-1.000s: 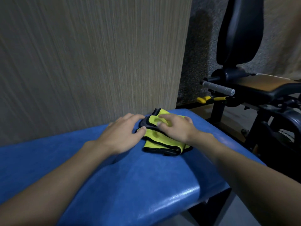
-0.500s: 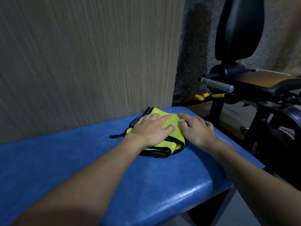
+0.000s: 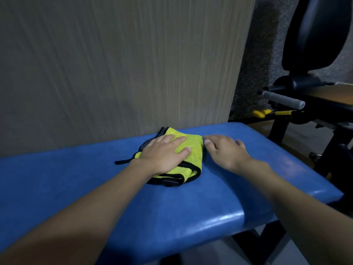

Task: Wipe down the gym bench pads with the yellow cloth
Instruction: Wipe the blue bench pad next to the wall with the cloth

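Note:
A folded yellow cloth (image 3: 193, 150) with black trim lies on the blue bench pad (image 3: 210, 203), near the pad's far edge by the wall. My left hand (image 3: 164, 153) lies flat on top of the cloth, palm down, pressing it onto the pad. My right hand (image 3: 227, 152) rests just to the right of the cloth, fingers spread and slightly bent, holding nothing; its fingertips are close to the cloth's right edge. A black loop of the cloth's trim sticks out to the left.
A wood-grain wall panel (image 3: 118, 64) stands right behind the pad. To the right is a gym machine with a black back pad (image 3: 317, 33), a grey-gripped handle (image 3: 282, 99), a yellow lever (image 3: 267, 112) and a dark frame.
My left hand moved from beside the cloth onto its top. My right hand came off the cloth and now sits on the pad to its right. The cloth shifted slightly left.

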A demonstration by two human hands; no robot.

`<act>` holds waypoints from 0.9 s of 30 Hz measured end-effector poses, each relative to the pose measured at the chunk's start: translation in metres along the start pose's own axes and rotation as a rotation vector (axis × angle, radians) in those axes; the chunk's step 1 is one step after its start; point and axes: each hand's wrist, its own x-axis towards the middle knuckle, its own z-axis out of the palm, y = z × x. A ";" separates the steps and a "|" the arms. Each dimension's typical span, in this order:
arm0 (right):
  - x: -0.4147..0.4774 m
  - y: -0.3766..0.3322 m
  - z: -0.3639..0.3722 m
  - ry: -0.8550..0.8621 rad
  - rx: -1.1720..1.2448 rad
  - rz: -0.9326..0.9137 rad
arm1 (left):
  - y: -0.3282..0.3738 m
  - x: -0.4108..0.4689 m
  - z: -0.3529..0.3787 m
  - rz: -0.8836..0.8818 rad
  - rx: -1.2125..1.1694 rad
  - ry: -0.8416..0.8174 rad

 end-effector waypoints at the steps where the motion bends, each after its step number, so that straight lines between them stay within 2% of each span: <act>1: -0.003 -0.013 0.009 -0.033 -0.035 -0.025 | -0.010 -0.008 -0.003 -0.017 0.005 0.001; 3: -0.011 -0.024 0.019 -0.108 -0.172 -0.032 | -0.034 -0.025 -0.008 -0.057 0.015 -0.001; 6: -0.012 -0.029 0.012 -0.103 -0.262 0.024 | -0.070 -0.047 -0.017 -0.113 0.022 0.003; 8: -0.008 -0.048 0.014 -0.066 -0.209 -0.017 | -0.081 -0.054 -0.025 -0.149 0.024 -0.006; 11: -0.013 -0.088 0.032 -0.032 0.028 -0.089 | -0.075 -0.050 -0.032 -0.216 -0.024 -0.049; 18: -0.022 -0.102 0.040 -0.113 -0.157 -0.099 | -0.092 -0.058 -0.019 -0.223 0.028 -0.022; 23: -0.037 -0.152 0.052 -0.115 -0.061 -0.180 | -0.125 -0.080 -0.028 -0.237 0.048 -0.023; 27: -0.044 -0.175 0.064 -0.192 -0.190 -0.162 | -0.162 -0.107 -0.038 -0.254 0.054 -0.025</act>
